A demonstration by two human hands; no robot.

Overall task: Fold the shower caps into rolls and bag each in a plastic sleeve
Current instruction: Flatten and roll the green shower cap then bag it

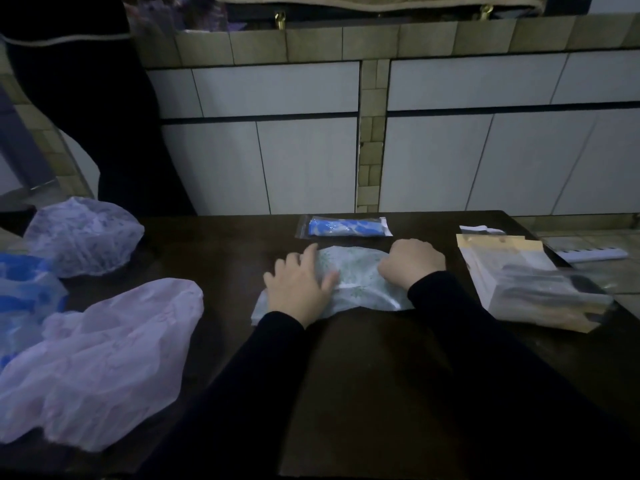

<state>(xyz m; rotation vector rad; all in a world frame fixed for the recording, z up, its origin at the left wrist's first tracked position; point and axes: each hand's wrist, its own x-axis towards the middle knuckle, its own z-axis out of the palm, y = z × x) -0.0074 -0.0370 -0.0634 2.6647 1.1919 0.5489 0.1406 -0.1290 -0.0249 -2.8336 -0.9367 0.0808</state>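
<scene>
A pale green-patterned shower cap [353, 275] lies flattened into a wide band at the middle of the dark table [363, 358]. My left hand [299, 285] presses flat on its left part with fingers spread. My right hand [412, 263] has its fingers curled over the cap's right end, gripping it. Just behind the cap lies a blue cap rolled inside a clear plastic sleeve [346, 227].
A pile of loose caps sits at the left: a pink one [104, 358], a blue one [24, 296] and a lilac-patterned one [83, 237]. A stack of empty plastic sleeves [530, 289] lies at the right edge. A tiled wall [311, 161] rises behind the table.
</scene>
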